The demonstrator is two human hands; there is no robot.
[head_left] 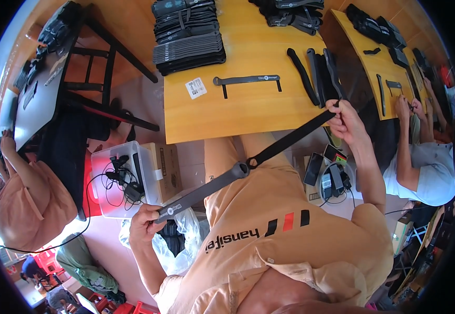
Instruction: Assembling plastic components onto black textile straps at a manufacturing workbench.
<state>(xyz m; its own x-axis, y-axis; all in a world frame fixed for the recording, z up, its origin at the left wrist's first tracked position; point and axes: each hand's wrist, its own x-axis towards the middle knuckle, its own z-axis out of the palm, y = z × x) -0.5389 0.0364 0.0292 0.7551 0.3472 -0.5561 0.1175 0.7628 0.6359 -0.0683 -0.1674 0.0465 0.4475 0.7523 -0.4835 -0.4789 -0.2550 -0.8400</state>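
Observation:
A strap is stretched slantwise in front of my body between my two hands. Its grey length [206,189] has pale print near the lower end, where my left hand [145,222] is closed on it. The black length [293,140] runs up to my right hand [346,121], whose fingers pinch its far end. Grey and black meet at a rounded end with a hole; whether this is one strap or two looped together, I cannot tell. Ahead, a grey strap [246,80] lies flat on the yellow table [196,123] across two short black marks.
Bundled straps [188,44] are stacked at the table's far left, with loose ones [316,76] at right. A white label [195,88] lies nearby. Below stand a clear bin [109,201] of cables and a cardboard box [170,172]. Co-workers sit on both sides.

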